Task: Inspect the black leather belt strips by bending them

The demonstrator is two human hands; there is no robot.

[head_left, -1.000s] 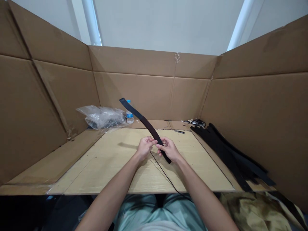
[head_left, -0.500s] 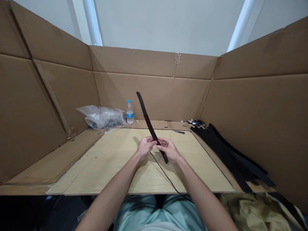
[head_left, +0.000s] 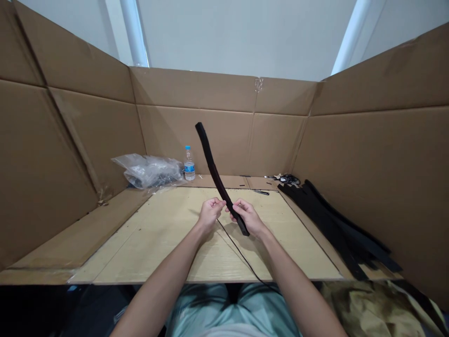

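The black leather strap (head_left: 212,164) has swung upright, its free end at 11 o'clock above the table (head_left: 291,262). The right hand's (head_left: 248,219) grip clamps its lower end; the left hand's (head_left: 210,214) fingers close beside it, contact unclear.

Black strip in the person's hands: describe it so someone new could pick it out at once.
Above the pale wooden board inside the cardboard enclosure, find the right hand. It grips a long, narrow black strip near its lower end, the strip rising toward the back wall. Unlike the black strips piled at right, this one is held in the air.
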